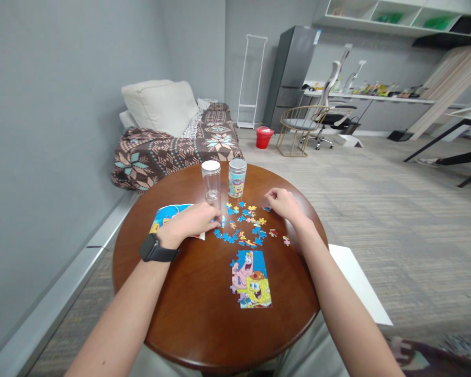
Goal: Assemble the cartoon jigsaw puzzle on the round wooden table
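My left hand (198, 217), with a black watch on the wrist, is at the left edge of the loose jigsaw pieces. Its fingers are pinched at a pale blue jigsaw piece (223, 221). Across the pile, my right hand (281, 202) has curled fingers, with a blue jigsaw piece (266, 209) at the fingertips. Between the hands lie several loose jigsaw pieces (256, 230), blue, yellow and pink. A partly joined puzzle (255, 280) showing a pink and a yellow cartoon figure lies nearer me. Under my left forearm, a picture sheet (168, 213) is partly hidden.
A clear jar (212, 180) with a white lid and a cartoon-printed jar (236, 180) stand at the back of the round wooden table (192, 324). Beyond are a covered sofa (172, 141), a red bin (264, 137) and a chair (302, 125). Someone's leg shows far right.
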Available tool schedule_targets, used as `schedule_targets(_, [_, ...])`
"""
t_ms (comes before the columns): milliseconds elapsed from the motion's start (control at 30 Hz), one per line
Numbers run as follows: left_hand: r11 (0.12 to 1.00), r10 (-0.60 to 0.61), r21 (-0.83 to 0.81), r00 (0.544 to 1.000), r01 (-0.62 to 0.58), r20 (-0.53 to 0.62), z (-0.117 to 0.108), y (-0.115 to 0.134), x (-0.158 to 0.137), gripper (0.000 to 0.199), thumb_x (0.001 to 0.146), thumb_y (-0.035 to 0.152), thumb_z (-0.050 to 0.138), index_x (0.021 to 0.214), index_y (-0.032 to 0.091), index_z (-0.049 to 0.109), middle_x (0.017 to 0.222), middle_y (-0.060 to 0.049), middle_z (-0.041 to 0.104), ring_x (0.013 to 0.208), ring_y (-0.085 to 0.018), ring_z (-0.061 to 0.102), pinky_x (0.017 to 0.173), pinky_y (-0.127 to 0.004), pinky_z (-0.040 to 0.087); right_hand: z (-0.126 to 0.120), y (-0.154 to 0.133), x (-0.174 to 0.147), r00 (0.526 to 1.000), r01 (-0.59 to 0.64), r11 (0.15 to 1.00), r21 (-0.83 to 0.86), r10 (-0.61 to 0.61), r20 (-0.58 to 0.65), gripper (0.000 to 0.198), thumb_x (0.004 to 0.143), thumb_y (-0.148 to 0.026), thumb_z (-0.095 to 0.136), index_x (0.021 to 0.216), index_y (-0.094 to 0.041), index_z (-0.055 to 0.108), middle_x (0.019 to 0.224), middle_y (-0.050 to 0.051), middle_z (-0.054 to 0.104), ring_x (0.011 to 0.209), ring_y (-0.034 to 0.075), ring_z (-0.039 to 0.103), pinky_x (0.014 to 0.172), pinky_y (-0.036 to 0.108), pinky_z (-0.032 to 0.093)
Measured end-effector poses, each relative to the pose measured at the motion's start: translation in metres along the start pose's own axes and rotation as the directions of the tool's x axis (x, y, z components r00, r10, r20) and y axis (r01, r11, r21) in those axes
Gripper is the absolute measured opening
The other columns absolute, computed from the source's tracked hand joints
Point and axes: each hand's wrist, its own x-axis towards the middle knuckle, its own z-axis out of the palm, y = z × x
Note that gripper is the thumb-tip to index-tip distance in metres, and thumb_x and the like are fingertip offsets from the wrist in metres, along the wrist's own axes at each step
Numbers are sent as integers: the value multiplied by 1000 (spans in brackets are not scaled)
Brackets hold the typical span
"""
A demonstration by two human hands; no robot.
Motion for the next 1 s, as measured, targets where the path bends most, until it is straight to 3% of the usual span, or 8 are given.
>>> schedule_targets(267, [999,40,-25,999,-40,-28,2,1,0,20,88,22,49,86,20,69,76,-3,69,65,-14,61,59,-23,39,2,6,3,999,-40,999,-2,40,-15,21,86,-28,52,83,-18,70,82,7,73,78,17,65,67,24,43])
schedule_targets(467, [998,51,27,994,-48,-101,13,-2,5,25,93,27,44,103,19,65,103,-7,69,93,-19,63,81,-26,45,-2,-3,-1,999,-34,998,-51,36,40,23,87,-28,51,81,-17,70,84,8,73,80,19,65,67,24,42])
schedule_targets(667, [986,112,132,989,-99,-97,26,6,12,36,98,27,34,124,14,56,109,-12,64,99,-21,61,88,-31,44,-6,-8,-5,995,-33,998,-51,37,89,22,87,-26,52,81,-17,70,84,8,73,78,18,65,65,23,40])
schedule_targets(833, [976,70,212,986,-37,-150,22,11,14,29,95,22,39,106,14,64,101,-11,59,90,-20,58,82,-32,44,-6,-8,-5,994,-41,998,-43,45,101,21,87,-25,52,83,-16,70,85,8,73,77,18,64,65,24,40])
schedule_targets(1000, [977,2,207,977,44,-214,22,11,14,24,94,29,47,96,14,65,97,-9,56,86,-19,56,78,-31,44,-4,-6,-4,994,-35,999,-33,38,105,21,87,-25,51,81,-17,70,85,8,73,76,18,65,65,24,41])
